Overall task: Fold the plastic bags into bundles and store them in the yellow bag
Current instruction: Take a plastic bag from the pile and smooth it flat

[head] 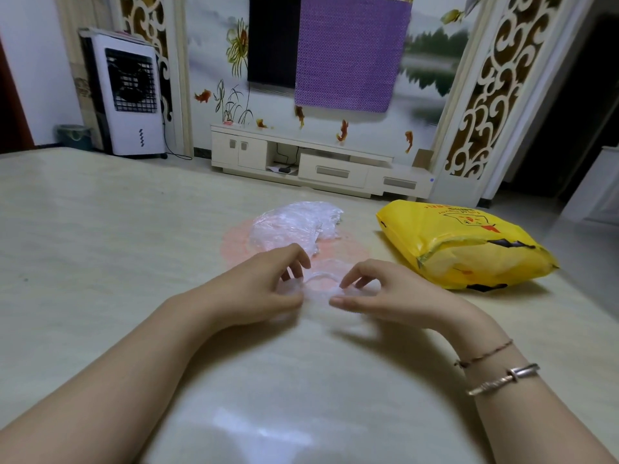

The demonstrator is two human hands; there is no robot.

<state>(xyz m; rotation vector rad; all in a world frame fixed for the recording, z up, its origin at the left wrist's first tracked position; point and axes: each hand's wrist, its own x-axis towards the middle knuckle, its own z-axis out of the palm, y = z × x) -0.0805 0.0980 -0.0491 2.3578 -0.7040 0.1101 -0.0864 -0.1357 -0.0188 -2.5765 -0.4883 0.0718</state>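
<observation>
Fingers of your left hand (268,283) and right hand (378,293) pinch a clear bag (318,286) flat on the table (100,229), ready for folding; yellow bag (462,246) lies near, right.

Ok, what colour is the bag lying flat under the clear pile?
Pale pink, translucent; seen in the head view.

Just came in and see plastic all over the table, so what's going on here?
A person is working a thin clear plastic bag on the table, the left hand and right hand pinching it from either side. Behind them lies a loose heap of clear bags on a pink bag. The yellow bag lies to the right, apart from both hands.
</observation>
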